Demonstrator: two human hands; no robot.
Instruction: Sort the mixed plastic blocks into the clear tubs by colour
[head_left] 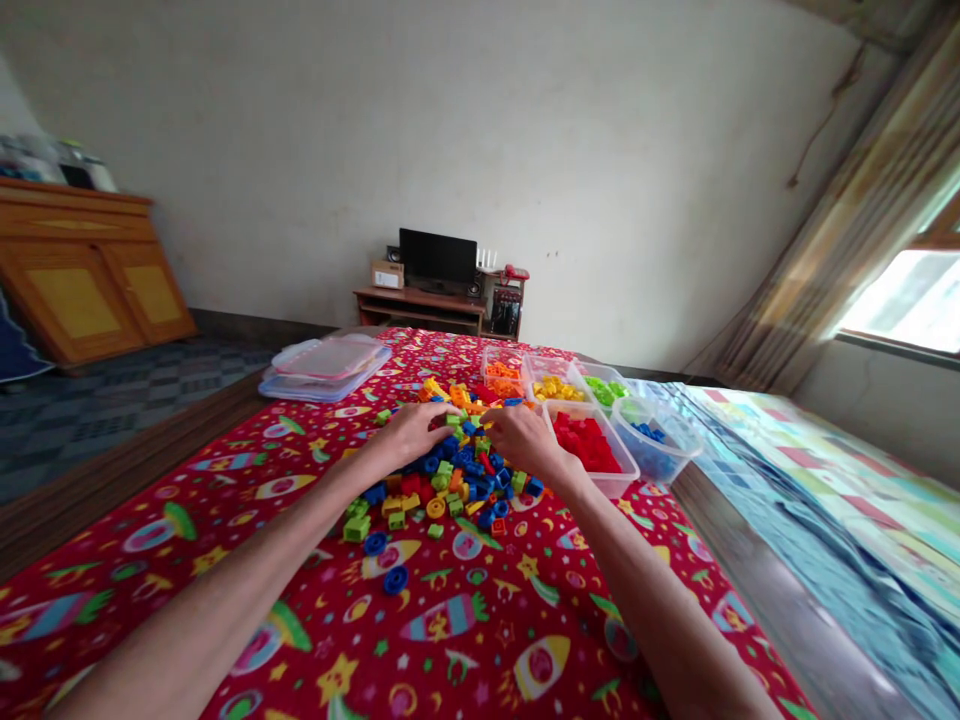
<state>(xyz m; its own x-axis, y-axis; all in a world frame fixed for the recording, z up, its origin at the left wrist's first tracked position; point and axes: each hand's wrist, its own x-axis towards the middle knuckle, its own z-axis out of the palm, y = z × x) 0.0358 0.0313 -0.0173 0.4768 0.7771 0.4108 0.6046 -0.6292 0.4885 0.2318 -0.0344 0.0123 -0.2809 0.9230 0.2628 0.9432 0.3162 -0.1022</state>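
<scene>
A heap of small coloured plastic blocks (448, 478) lies on a red patterned cloth (465, 640) over the table. My left hand (411, 433) rests on the heap's far left side, fingers curled down into the pieces. My right hand (527, 437) lies on the heap's right side, fingers also bent among the blocks. What either hand grips is hidden. To the right of my right hand stands a clear tub of red blocks (592, 446).
More clear tubs hold orange (501, 377), yellow (556, 388), green (606, 389) and blue (654, 442) blocks. Stacked lids (325, 364) lie at the far left of the cloth. A bed with a striped cover (840, 500) is on the right; a low desk with a monitor (438, 262) stands at the wall.
</scene>
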